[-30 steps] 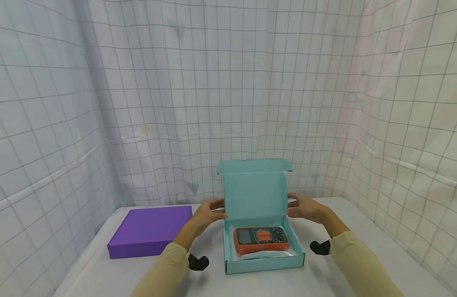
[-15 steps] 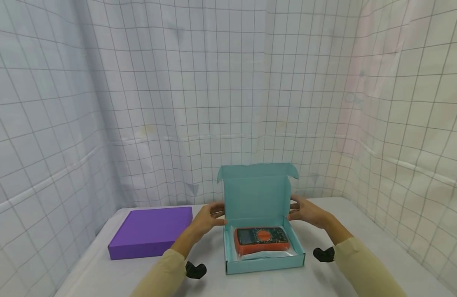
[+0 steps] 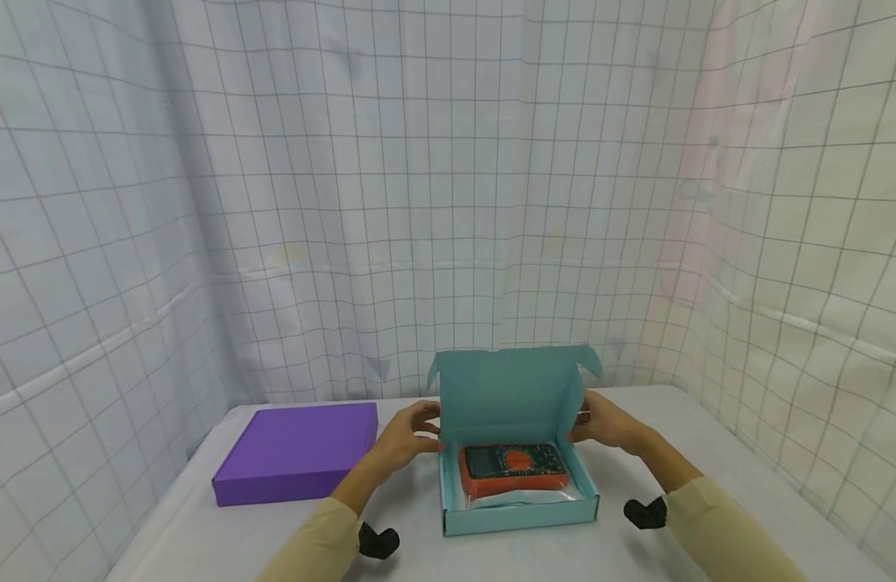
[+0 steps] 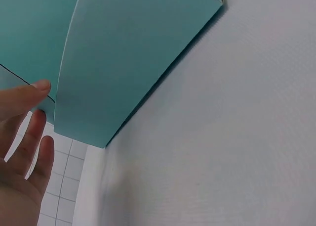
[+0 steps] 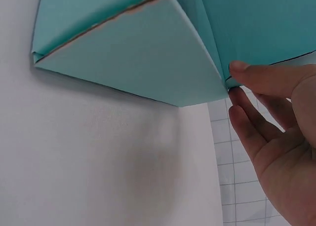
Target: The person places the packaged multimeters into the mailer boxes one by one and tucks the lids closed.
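Observation:
A teal cardboard box (image 3: 520, 520) stands on the table with its lid (image 3: 507, 396) raised and leaning forward. Inside lies an orange and black multimeter (image 3: 516, 469) in a clear plastic bag. My left hand (image 3: 402, 439) holds the lid's left edge near the hinge; the left wrist view has the thumb (image 4: 42, 85) on the inner face and fingers behind. At the opposite edge my right hand (image 3: 609, 422) pinches the lid, its thumb (image 5: 240, 67) in front and the other fingers behind. The lid hides some fingertips in the head view.
A closed purple box (image 3: 298, 453) lies to the left on the white table (image 3: 178, 533). Gridded white curtains (image 3: 477, 178) surround the table at the back and both sides. Black wrist-camera mounts (image 3: 378, 541) sit at both cuffs.
The lid has tipped forward from nearly upright, so its top edge sits lower. Both hands have shifted slightly down with it. The box base, multimeter and purple box stay in place.

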Tool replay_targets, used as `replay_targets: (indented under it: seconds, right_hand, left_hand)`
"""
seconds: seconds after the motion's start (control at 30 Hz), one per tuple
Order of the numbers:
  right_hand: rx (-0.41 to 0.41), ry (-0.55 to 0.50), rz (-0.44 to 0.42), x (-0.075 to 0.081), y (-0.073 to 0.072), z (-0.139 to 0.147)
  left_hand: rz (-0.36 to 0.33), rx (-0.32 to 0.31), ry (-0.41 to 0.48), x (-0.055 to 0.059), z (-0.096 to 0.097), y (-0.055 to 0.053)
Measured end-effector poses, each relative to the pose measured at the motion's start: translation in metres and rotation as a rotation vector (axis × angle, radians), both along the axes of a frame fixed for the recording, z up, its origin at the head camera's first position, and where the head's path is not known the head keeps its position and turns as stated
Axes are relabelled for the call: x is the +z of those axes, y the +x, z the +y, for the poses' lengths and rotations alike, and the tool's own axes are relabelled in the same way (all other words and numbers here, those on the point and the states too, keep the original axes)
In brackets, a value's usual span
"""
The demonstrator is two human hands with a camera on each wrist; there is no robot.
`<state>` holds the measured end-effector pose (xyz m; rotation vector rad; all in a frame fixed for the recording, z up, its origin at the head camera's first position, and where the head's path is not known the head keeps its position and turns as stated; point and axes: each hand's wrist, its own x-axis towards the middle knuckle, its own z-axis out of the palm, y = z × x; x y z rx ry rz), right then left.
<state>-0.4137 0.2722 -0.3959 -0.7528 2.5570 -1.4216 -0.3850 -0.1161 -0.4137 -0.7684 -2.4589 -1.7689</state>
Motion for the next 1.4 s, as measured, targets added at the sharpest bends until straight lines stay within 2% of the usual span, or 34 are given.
replay_targets:
  seconds: [0.13, 0.2, 0.43, 0.6, 0.73, 0.83, 0.93, 1.03, 1.07, 1.17, 1.27, 1.4]
  right_hand:
    - [-0.003, 0.020, 0.027, -0.002, 0.004, 0.000]
    - [-0.009, 0.016, 0.031, -0.002, 0.005, 0.000]
    - [-0.041, 0.024, 0.064, -0.003, 0.009, -0.002]
    - [-0.041, 0.088, 0.107, -0.002, 0.011, -0.002]
    - [0.033, 0.060, 0.085, 0.004, 0.012, 0.002]
    - [0.095, -0.004, -0.013, 0.009, 0.014, 0.007]
    - [0.167, -0.173, -0.204, 0.010, 0.016, 0.014]
    - [0.250, -0.386, -0.422, 0.010, 0.017, 0.022]
    - [0.287, -0.433, -0.462, 0.010, 0.017, 0.024]
    - [0.404, -0.534, -0.538, 0.010, 0.017, 0.031]
    - [0.486, -0.563, -0.557, 0.010, 0.016, 0.034]
    - [0.477, -0.516, -0.535, 0.011, 0.016, 0.035]
  left_hand:
    - [0.018, 0.002, -0.003, -0.001, 0.000, 0.002]
    - [0.040, 0.016, -0.013, -0.007, -0.001, -0.003]
    - [0.096, 0.051, -0.053, -0.011, 0.000, -0.004]
    - [0.072, 0.026, -0.036, -0.011, -0.003, 0.001]
    - [0.016, -0.009, -0.011, -0.006, -0.006, 0.006]
    - [-0.028, -0.025, -0.012, -0.002, -0.009, 0.008]
    - [-0.135, -0.094, 0.058, 0.000, -0.011, 0.010]
    - [-0.274, -0.163, 0.162, 0.003, -0.012, 0.012]
    - [-0.301, -0.173, 0.183, 0.004, -0.012, 0.012]
    - [-0.341, -0.177, 0.202, 0.010, -0.012, 0.015]
    - [-0.343, -0.172, 0.184, 0.015, -0.010, 0.017]
    - [-0.343, -0.153, 0.150, 0.018, -0.007, 0.019]
